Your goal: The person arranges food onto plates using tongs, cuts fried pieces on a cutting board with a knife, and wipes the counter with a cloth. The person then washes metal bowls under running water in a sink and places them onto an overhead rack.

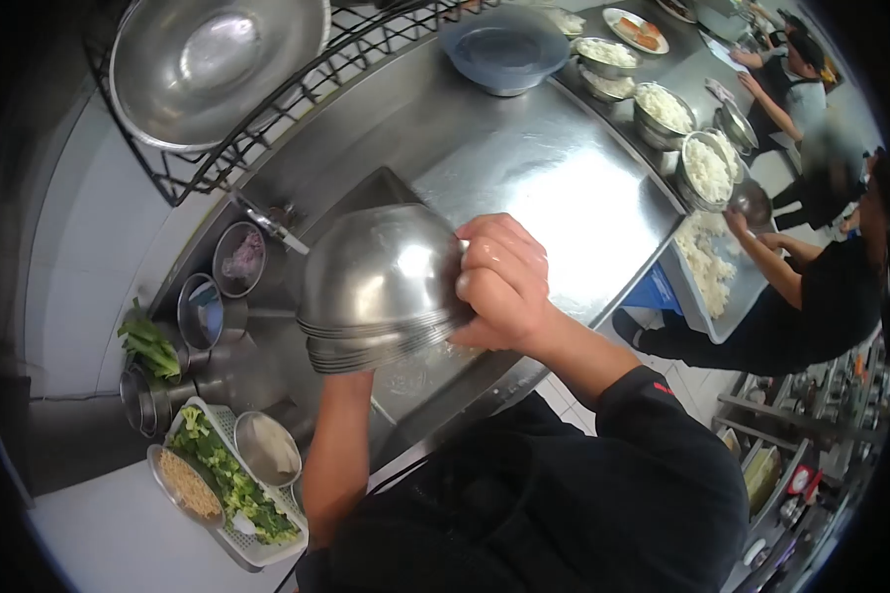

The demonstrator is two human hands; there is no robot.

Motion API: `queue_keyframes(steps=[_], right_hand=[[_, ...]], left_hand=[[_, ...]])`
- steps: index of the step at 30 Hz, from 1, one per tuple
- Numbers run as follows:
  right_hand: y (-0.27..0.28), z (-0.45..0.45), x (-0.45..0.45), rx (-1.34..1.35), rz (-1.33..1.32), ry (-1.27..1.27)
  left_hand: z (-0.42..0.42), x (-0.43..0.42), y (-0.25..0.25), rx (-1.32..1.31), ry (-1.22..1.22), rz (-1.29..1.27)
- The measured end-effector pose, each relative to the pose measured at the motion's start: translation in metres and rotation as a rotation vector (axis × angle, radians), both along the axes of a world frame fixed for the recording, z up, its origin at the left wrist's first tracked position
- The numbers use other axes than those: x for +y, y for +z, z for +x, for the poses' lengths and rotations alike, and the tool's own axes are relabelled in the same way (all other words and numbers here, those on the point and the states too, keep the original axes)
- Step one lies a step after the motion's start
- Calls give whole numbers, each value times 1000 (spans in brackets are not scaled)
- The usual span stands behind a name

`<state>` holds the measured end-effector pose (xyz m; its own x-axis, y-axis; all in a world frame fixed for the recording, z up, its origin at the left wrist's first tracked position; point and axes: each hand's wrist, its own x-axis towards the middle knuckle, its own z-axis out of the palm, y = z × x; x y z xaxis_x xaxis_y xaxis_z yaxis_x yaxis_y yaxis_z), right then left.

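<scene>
A stack of nested metal bowls [386,272] is held upside down over the steel sink counter [346,133]. My right hand [506,287] grips the right side of the stack, its fingers curled at the bowls' edge. My left forearm reaches up under the stack from below, and the bowls hide the left hand itself. Behind the stack, a faucet [277,225] juts out from the wall side. Part of a dark sink basin [381,188] shows just beyond the bowls.
A wire rack with a large metal bowl [218,64] hangs upper left. Vegetables fill a white basket [292,514] lower left. Bowls of rice [710,168] line the right counter. Co-workers [821,272] stand at right beside a tray of rice [717,287].
</scene>
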<state>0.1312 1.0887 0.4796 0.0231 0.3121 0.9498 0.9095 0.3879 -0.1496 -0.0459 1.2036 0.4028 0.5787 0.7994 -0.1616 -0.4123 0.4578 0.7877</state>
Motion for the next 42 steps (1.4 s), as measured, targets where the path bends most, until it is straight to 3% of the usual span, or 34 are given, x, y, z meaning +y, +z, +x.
queue_keyframes(steps=[2,3,7,11,13,18,24,27,30,32,34,36,40,42], right_hand=[[-7,3,4,62,52,-43],[-13,7,1,52,17,-80],[-44,26,-33,29,-109,-221],[-73,73,-88,-156,-254,-491],[-61,100,-121,-209,-385,-658],[-22,149,-164,-322,-364,-995],[-2,175,-192,-357,-366,-1130],[-30,198,-197,-138,-327,-1198],[-94,217,-201,538,-471,-1314],[-146,230,-200,1063,-230,-881],[-179,217,-181,1286,10,-779],[-208,228,-184,1878,127,-733],[-227,223,-196,2020,74,-624],[-229,219,-201,2021,22,-405]], left_hand=[[3,4,-13,-459,-216,-298],[9,7,-17,-361,-121,-371],[22,9,-10,-126,-177,-436],[-4,55,-69,51,-119,-425],[-21,85,-98,109,-73,-398],[-26,112,-120,214,22,-444],[-19,118,-121,241,15,-394],[-19,119,-126,245,40,-401],[-25,120,-145,248,38,-459],[-30,118,-147,248,38,-465],[-36,116,-148,261,29,-469],[-40,118,-144,253,96,-509],[-60,125,-144,282,63,-434],[-62,130,-148,321,85,-434]])
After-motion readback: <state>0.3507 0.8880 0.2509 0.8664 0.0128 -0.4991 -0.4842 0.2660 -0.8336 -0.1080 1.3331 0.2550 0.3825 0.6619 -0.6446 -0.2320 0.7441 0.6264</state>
